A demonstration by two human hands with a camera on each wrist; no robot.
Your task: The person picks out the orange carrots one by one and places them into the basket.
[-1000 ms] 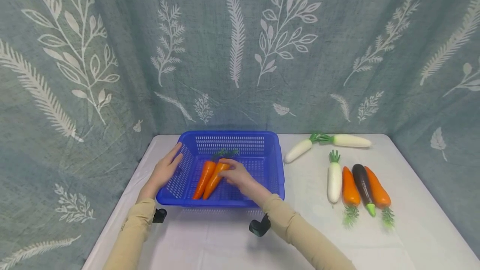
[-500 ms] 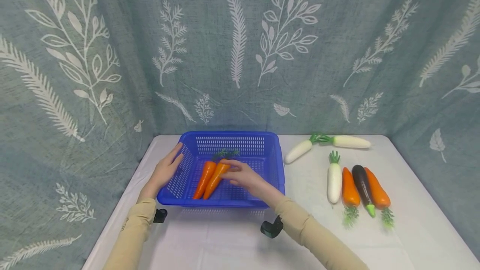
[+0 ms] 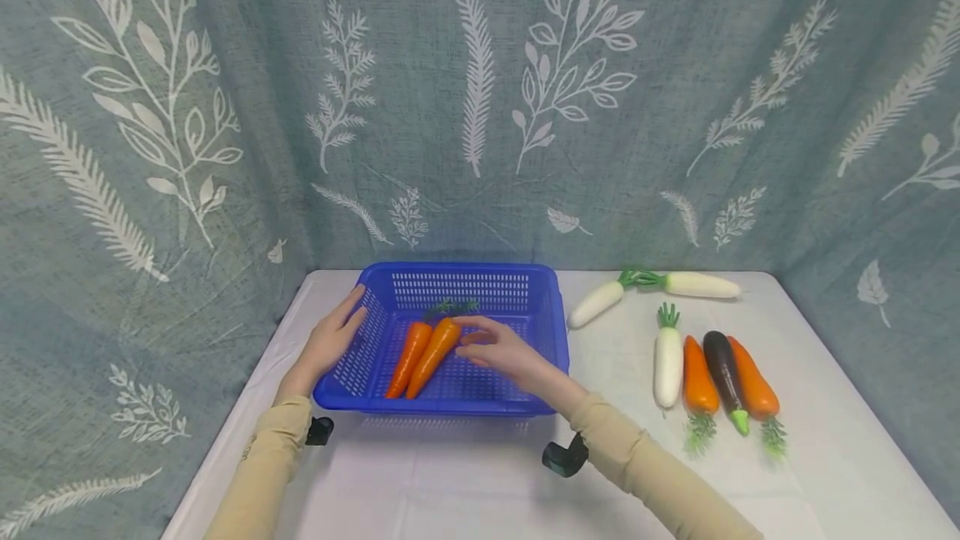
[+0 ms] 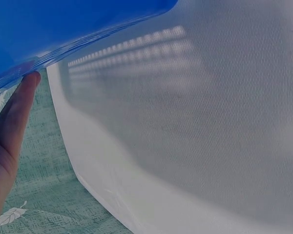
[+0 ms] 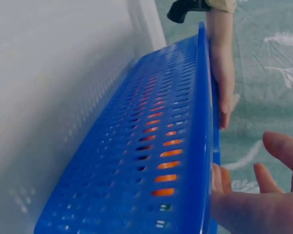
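Observation:
A blue plastic basket (image 3: 551, 348) with slotted walls stands on the white table. Two orange carrots (image 3: 408, 361) lie side by side in its left half, green tops toward the back. My left hand (image 3: 330, 344) rests at the basket's left rim with fingers extended; in the left wrist view its thumb (image 4: 27, 100) reaches the rim. Over the basket's right half is my right hand (image 3: 504, 350), fingers loosely bent and holding nothing, its fingertips just right of the nearer carrot's thick end. In the right wrist view, orange shows through the slots beyond the basket wall (image 5: 132, 131).
Right of the basket lie a white radish (image 3: 669, 367), an orange carrot (image 3: 701, 377), an eggplant (image 3: 723, 369) and another carrot (image 3: 755, 382) in a row. Two more radishes (image 3: 703, 283) lie behind them. A patterned curtain (image 3: 480, 107) hangs around the table (image 3: 450, 482).
My right hand has let go of the right-hand carrot in the basket and drawn off to the right. The left hand and the two carrots have stayed put.

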